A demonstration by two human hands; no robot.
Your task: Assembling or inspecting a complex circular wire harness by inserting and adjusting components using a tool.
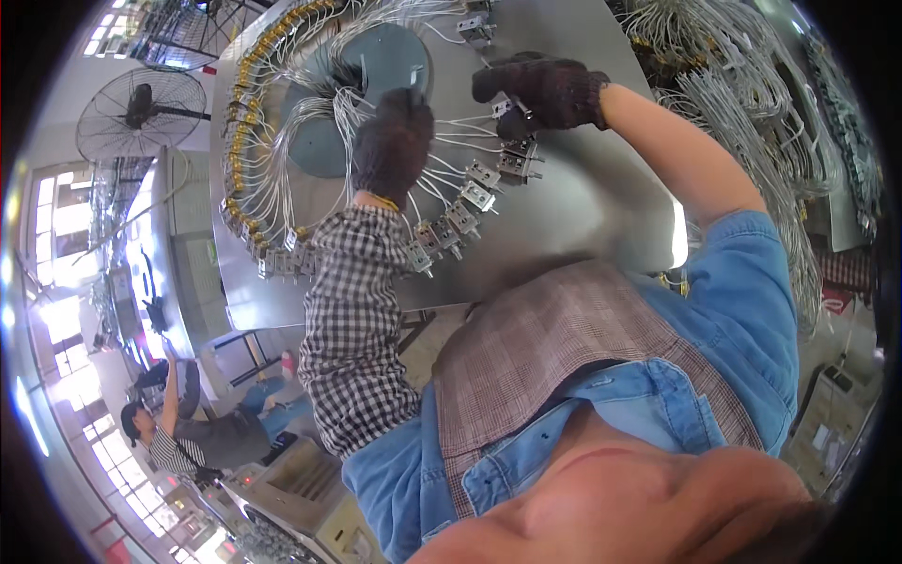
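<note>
On the metal table [583, 216], several small metal switch-like parts [479, 195] with short shafts are set out in a ring, each with thin white wires [282, 179] running inward. My left hand [393, 146], in a dark knit glove, is curled over the wires beside a round blue-grey disc [399, 61]. Its fingers are closed, and whatever they grip is hidden beneath them. My right hand [543, 92], gloved alike, pinches one of the small metal parts [507, 108] at the ring's right side. Below it another part [519, 162] lies on the table.
Yellow-tipped parts [242, 117] line the ring's left side. Large bundles of white wires [742, 113] are piled right of the table. A standing fan [141, 105] is at the left, and another person [183, 442] works at the lower left.
</note>
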